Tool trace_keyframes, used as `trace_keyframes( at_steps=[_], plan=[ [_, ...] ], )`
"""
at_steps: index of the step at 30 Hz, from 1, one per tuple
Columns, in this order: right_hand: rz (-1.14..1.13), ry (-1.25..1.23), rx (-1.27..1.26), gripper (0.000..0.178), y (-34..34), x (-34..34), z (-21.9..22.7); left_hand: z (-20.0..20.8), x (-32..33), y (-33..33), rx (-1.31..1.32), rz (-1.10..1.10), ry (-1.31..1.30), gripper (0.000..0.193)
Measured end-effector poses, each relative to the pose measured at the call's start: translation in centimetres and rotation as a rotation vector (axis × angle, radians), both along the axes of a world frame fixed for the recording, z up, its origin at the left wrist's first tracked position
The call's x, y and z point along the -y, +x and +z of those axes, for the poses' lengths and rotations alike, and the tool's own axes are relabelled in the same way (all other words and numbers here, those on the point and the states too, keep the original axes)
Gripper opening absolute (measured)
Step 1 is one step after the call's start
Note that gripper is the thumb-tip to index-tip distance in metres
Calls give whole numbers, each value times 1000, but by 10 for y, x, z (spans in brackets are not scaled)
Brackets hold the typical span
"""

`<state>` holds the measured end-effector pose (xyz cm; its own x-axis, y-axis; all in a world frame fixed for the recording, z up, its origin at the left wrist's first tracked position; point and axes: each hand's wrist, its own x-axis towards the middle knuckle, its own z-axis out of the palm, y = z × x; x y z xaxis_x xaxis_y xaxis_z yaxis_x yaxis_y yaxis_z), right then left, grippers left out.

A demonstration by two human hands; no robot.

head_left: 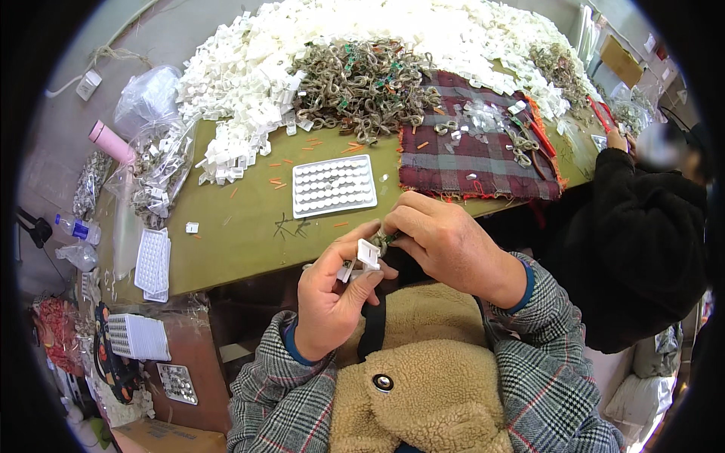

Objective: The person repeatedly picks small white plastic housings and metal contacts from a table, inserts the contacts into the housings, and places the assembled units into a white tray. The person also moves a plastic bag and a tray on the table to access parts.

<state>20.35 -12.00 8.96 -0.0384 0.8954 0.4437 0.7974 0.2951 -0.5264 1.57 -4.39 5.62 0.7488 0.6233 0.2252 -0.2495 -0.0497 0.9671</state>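
Note:
Above my lap, my left hand point(331, 300) grips a small white plastic housing point(368, 255) between thumb and fingers. A second white piece point(345, 271) shows against its fingers. My right hand point(451, 243) is closed in a pinch right beside it, on a small grey-green wired part point(383, 239) that meets the housing; how far it sits inside, I cannot tell. Just beyond my hands lies a white tray point(334, 214) with rows of round cups. Behind it rises a heap of grey cable coils point(362, 87) with green bits.
White plastic housings point(242, 83) are piled along the table's back. A plaid cloth point(453, 162) holds loose parts and red-handled pliers point(541, 137). White trays point(153, 260), bags point(162, 162) and a pink cylinder point(112, 141) stand left. A person in black point(634, 234) works close at right.

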Motion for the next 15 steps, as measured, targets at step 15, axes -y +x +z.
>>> trace_keyframes(
  at_steps=[15],
  plan=[
    [-67,98,-157,34,6,4,-20,-19,-6,-6,122,-130,-297,19]
  ],
)
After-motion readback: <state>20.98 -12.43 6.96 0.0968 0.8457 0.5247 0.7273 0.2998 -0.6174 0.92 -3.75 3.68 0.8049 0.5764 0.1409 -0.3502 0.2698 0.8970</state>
